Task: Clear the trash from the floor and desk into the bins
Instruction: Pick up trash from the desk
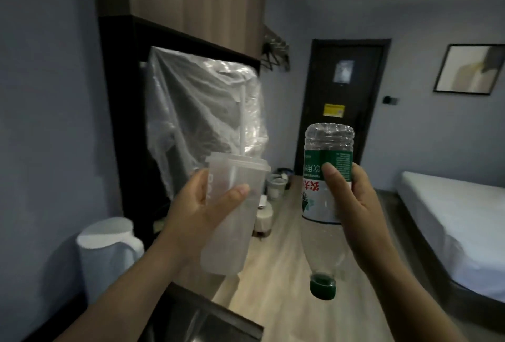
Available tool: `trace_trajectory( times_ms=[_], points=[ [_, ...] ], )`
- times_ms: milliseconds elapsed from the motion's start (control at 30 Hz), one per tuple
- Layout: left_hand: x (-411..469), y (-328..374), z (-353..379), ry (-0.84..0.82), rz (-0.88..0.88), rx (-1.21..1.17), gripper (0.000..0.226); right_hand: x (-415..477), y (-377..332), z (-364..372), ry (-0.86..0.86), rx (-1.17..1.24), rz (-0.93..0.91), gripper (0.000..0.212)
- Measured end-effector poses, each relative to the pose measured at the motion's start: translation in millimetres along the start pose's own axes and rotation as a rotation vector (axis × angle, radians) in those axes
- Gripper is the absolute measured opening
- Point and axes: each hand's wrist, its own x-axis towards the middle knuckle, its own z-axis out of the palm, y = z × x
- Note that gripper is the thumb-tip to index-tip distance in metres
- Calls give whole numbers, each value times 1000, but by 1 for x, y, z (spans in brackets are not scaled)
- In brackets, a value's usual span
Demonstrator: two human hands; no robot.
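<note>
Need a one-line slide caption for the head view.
Left hand holds a straw cup, right hand an upside-down bottle.

A single wide-angle view comes from the person's head, facing forward and slightly down along a room. It sits close above both raised hands, left hand [196,205] and right hand [352,205], which fill the near centre. The wooden floor [273,287] runs away to a far dark door [347,101]; a bed [451,210] lies right.
</note>
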Motion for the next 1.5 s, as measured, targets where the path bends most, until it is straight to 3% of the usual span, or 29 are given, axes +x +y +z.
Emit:
trace_trajectory(
  times_ms=[300,500,800,1000,1167,1500],
  points=[
    [71,-45,197,-169,0,-145,53,48,37,-188,245,-106,-29,39],
    [104,-87,278,-226,-105,-219,58,82,77,-259,321,-130,32,36],
    [214,-158,332,-237,-88,-142,48,183,181,-286,347,-136,95,20],
    [330,-202,345,-206,-92,-75,41,297,255,-281,282,-208,165,41],
    [420,-246,362,-208,-101,-12,50,378,312,-280,251,-243,184,46],
    [568,-350,454,-191,-189,79,50,527,442,-328,214,-215,209,61]
  ],
)
